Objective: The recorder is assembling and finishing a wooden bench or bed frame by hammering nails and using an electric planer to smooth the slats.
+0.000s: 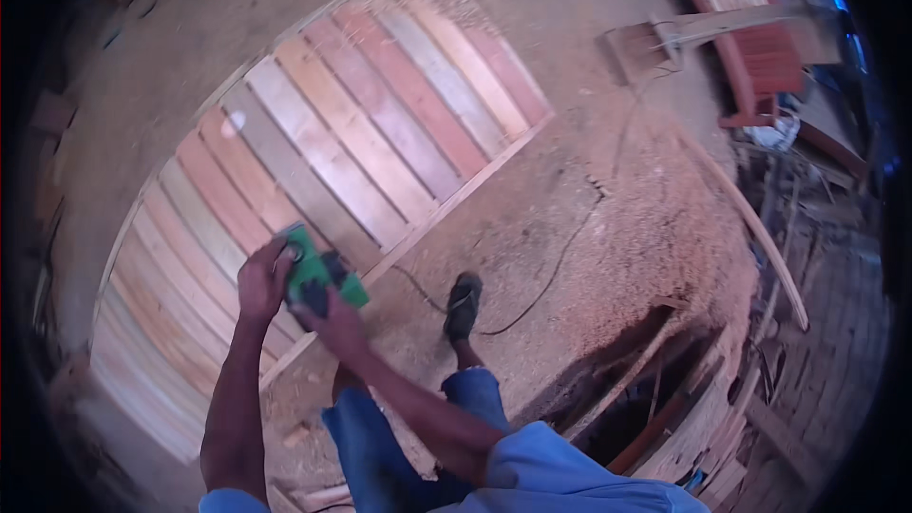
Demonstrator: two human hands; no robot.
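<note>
A green and black electric hand planer (310,264) rests on a long panel of wooden slats (328,128), close to the panel's near edge. My left hand (262,277) is closed round the front end of the planer. At its black rear handle, my right hand (334,323) is wrapped round the grip. The slats vary from pale cream to reddish brown and lie side by side, with narrow dark gaps between some of them. From beside the planer, a dark cord (418,287) trails over the ground past my foot.
Wood shavings (655,218) are heaped to the right, beside a dark pit (617,375) with timber across it. A curved wooden strip (760,228) lies past the heap. Reddish slatted woodwork (755,57) stands at the far right. My sandalled foot (463,304) is near the panel.
</note>
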